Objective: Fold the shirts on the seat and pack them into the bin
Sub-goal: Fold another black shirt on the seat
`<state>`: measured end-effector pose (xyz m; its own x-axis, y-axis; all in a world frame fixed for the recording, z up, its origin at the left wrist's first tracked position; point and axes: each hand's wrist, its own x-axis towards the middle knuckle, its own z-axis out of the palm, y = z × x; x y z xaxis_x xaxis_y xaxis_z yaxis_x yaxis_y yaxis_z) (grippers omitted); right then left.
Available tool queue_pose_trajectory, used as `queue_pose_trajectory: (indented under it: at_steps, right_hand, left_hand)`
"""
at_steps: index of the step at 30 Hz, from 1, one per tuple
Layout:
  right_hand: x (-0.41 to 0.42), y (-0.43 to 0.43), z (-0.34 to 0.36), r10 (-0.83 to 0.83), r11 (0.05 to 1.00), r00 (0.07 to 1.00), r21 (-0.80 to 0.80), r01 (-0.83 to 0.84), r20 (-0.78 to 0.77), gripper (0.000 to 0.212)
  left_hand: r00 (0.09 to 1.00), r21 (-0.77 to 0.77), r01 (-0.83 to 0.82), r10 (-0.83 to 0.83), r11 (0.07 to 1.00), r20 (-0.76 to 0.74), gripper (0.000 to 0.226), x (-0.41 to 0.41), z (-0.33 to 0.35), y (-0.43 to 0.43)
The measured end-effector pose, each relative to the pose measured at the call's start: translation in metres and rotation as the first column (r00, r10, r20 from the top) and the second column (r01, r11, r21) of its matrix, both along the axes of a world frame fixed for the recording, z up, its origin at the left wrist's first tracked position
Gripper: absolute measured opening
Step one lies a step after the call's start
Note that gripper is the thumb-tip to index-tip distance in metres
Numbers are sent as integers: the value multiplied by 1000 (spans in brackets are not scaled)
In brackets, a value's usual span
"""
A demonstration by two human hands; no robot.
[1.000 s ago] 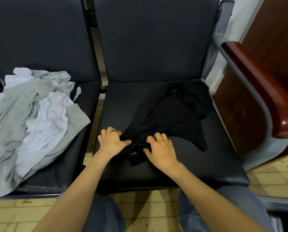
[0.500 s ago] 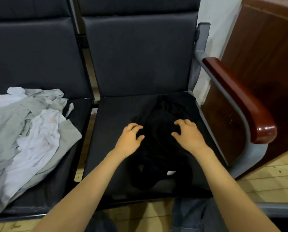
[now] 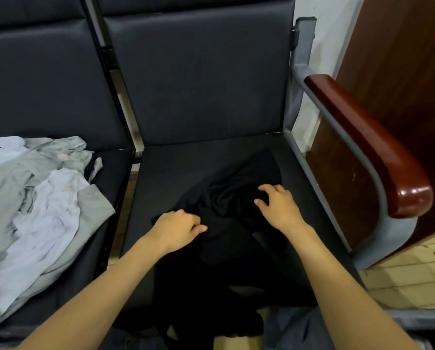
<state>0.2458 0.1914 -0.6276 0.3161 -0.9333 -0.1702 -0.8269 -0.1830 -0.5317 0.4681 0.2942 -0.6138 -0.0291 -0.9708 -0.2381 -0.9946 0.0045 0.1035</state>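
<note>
Both hands engage the crumpled black shirt [image 3: 226, 198], left hand [image 3: 178, 227] pinching its 9 o'clock edge, right hand [image 3: 279, 205] pressing with spread fingers at 3 o'clock, presumably to flatten it.

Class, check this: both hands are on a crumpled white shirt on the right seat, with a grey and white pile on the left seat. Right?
No: the head view shows the left hand and right hand on a crumpled black shirt, not white. The rest stands.

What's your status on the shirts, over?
Left hand pinches black shirt; right hand rests on it. Shirt crumpled on seat. Light shirt pile on next seat, nothing blocking.
</note>
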Motion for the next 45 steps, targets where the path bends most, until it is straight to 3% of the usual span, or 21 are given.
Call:
queue_pose_trajectory:
  at_steps: [2, 4, 7, 10, 12, 14, 15, 18, 20, 22, 24, 26, 28, 30, 31, 35, 38, 41, 43, 45]
  right_hand:
    - [12, 0, -7, 53, 998, 989, 34, -49, -139, 49]
    - [26, 5, -14, 109, 994, 967, 44, -102, -232, 53]
    - [39, 7, -19, 114, 993, 960, 30, -110, -256, 59]
    - [37, 4, -16, -34, 999, 982, -42, 27, -186, 67]
    - [31, -3, -13, -180, 984, 958, -33, 177, -223, 83]
    - [26, -10, -8, -189, 974, 945, 68, 214, -266, 79]
    - [24, -12, -8, -143, 978, 959, 115, 175, -245, 64]
    - [25, -12, -1, -91, 982, 988, 153, 110, -124, 27]
    - [31, -25, 5, -123, 980, 990, 148, 132, -66, 18]
    - [43, -47, 14, -150, 978, 989, 144, 150, -11, 16]
    - [62, -69, 24, -133, 991, 989, 17, 132, 66, 22]
    - [87, -78, 35, -6, 995, 987, -99, 22, 159, 40]
    - [107, -75, 39, 100, 993, 979, -81, -87, 178, 65]
    - [113, -66, 30, 115, 992, 989, -67, -110, 92, 69]
    - [112, -61, 23, 111, 991, 994, -77, -109, 23, 66]
    - [95, -34, -2, 7, 1000, 995, -14, -8, -104, 57]
    - [90, -26, -13, -81, 997, 971, -28, 77, -225, 61]
    - [90, -29, -13, -66, 997, 954, -51, 53, -293, 42]
    - [87, -36, -7, -33, 999, 976, 16, 37, -213, 27]
    - [79, -47, 0, -93, 983, 994, 167, 80, 66, 13]
  left_hand:
    - [995, -181, -100, 97, 978, -29, 29, -1, 2, -7]
    - [975, -296, -205, 167, 933, -150, 27, -2, -4, -26]
    - [904, -185, -378, 319, 907, -284, 45, 0, -14, -56]
    - [785, 28, -566, 549, 824, -288, 64, 13, -16, -76]
    - [753, 156, -577, 597, 801, -276, 66, 18, -15, -81]
    - [728, 195, -555, 586, 809, -356, 66, 21, -12, -82]
    - [657, 218, -556, 585, 802, -475, 66, 23, -12, -82]
    - [235, 408, -557, 609, 723, -758, 71, 34, -3, -82]
    - [120, 457, -561, 614, 691, -780, 74, 50, -3, -84]
    - [134, 405, -627, 604, 666, -786, 67, 64, -6, -84]
    - [231, 282, -714, 596, 641, -769, 56, 71, -12, -81]
    - [466, 76, -751, 608, 656, -643, 61, 70, -19, -73]
    - [694, -186, -691, 569, 699, -441, 75, 65, -25, -65]
    - [838, -380, -533, 412, 756, -357, 71, 59, -27, -56]
    - [881, -402, -448, 319, 798, -349, 63, 58, -28, -53]
    - [949, -311, -237, 151, 920, -277, 44, 39, -28, -39]
    - [964, -318, -184, 107, 930, -245, 47, 15, -25, -29]
    - [983, -197, -124, 93, 973, -160, 56, 6, -31, -23]
    - [980, -138, -140, 118, 980, -161, 61, 8, -32, -18]
    - [982, -145, -140, 118, 979, -149, 72, 11, -32, -14]
